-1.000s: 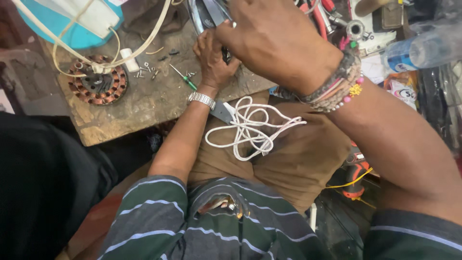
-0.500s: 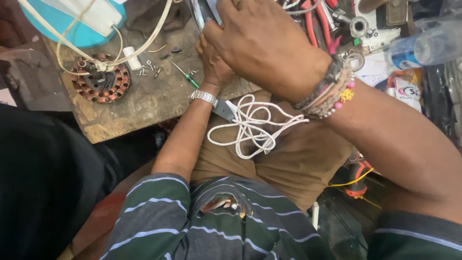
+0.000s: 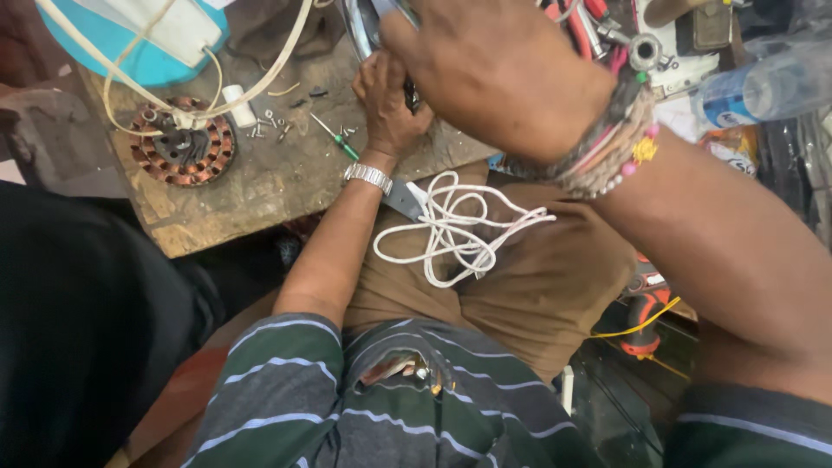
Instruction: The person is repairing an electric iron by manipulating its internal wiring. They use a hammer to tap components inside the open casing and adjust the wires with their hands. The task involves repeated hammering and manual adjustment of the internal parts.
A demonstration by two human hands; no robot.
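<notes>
Tangling white cord (image 3: 451, 230) perhaps beside left hand (image 3: 388, 100)

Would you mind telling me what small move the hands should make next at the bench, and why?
Probably steady the grip before working on. The left hand is closed around a dark tool at the edge of the wooden bench, and the right hand covers it from above, hiding the workpiece. The loose white cord lies on the lap, clear of both hands.

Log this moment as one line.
left hand: grips dark tool | right hand: above it, grip hidden | white cord: on lap | copper coil: on bench
</notes>
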